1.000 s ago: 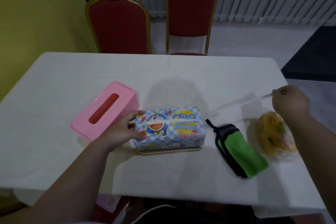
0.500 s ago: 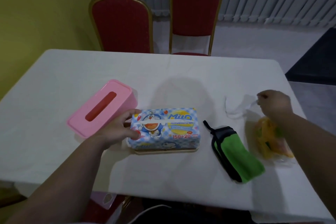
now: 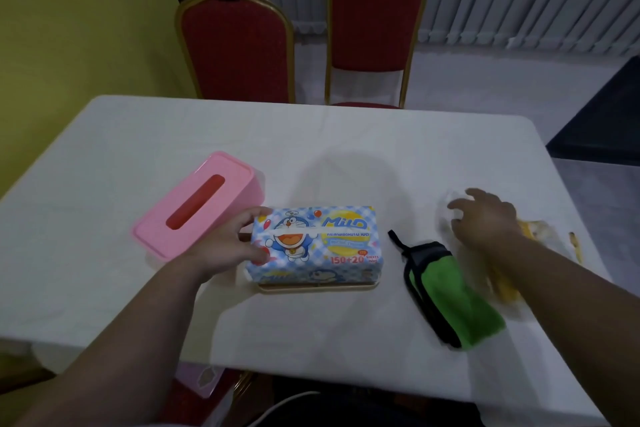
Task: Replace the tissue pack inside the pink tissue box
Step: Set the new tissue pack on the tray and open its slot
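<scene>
Since half a second ago the right hand (image 3: 485, 218) has let go of the thin white strip and has come lower, and its fingers are now spread open above a crumpled clear wrapper (image 3: 446, 208) on the table (image 3: 104, 270). The left hand has not changed its place.

At the left side lies the pink tissue box (image 3: 197, 204), set at an angle, with its slot on top. It looks like only the cover part, but I cannot tell this for sure. Just beside it, the left hand (image 3: 225, 246) grips the left end of the tissue pack (image 3: 315, 244), thumb at the near side and fingers over the top edge. The pack is blue and white with a cartoon figure, and it rests on a thin flat tray (image 3: 318, 287) with a golden edge, in the middle of the table. To the right of the pack lies a green and black pouch (image 3: 446, 298), apart from it. The right forearm passes over a yellow packet (image 3: 533, 236), which is blurred. Behind the table stand two red chairs (image 3: 374, 28).
</scene>
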